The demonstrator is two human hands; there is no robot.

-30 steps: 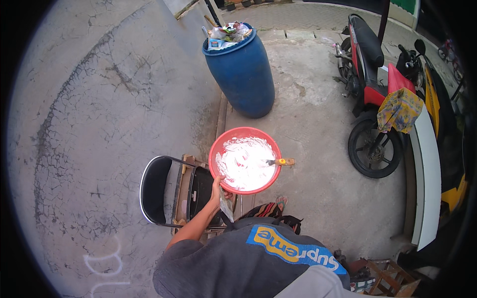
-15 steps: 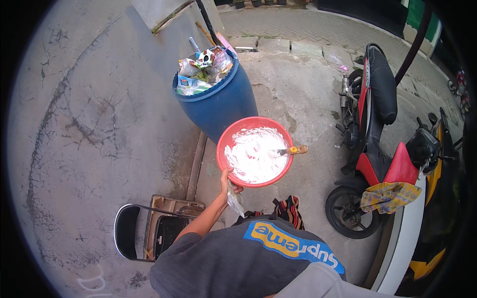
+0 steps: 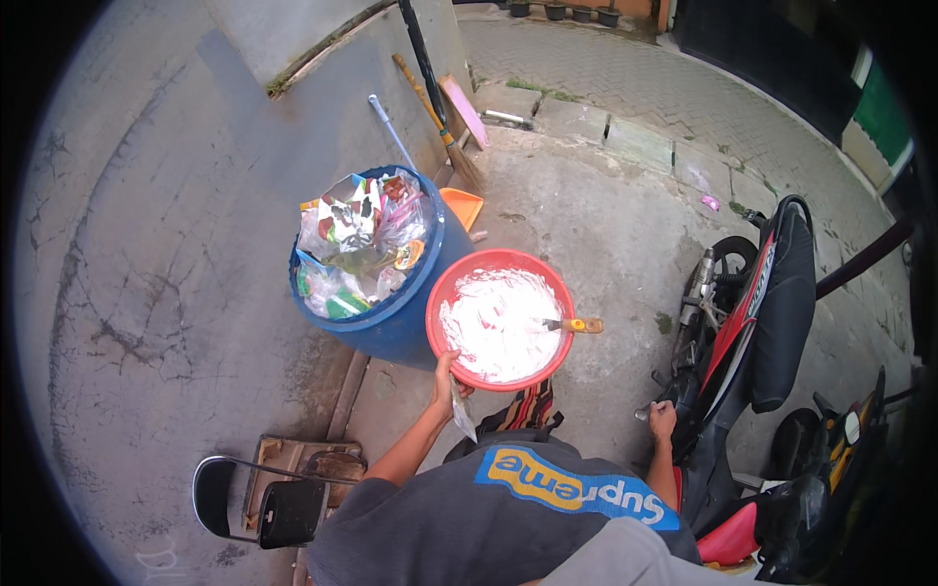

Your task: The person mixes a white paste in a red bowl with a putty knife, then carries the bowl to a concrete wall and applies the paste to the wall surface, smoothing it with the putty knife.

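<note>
My left hand grips the near-left rim of a red plastic basin holding white paste. A scraper with a wooden handle lies in the paste, its handle over the right rim. A pale, flat object, too unclear to name, hangs under my left fingers. My right hand is low at the right, beside the red-and-black motorbike, fingers curled near a small grey object; whether it holds that is unclear.
Just beyond the basin stands a blue barrel heaped with rubbish. Brooms, an orange dustpan and pink board are by the wall. Motorbikes line the right. A folding chair and wooden piece are lower left. A paved lane crosses the top.
I have moved forward with the basin toward the barrel, which now appears larger and lower. The chair has slipped toward the lower left. My right hand has come into view.
</note>
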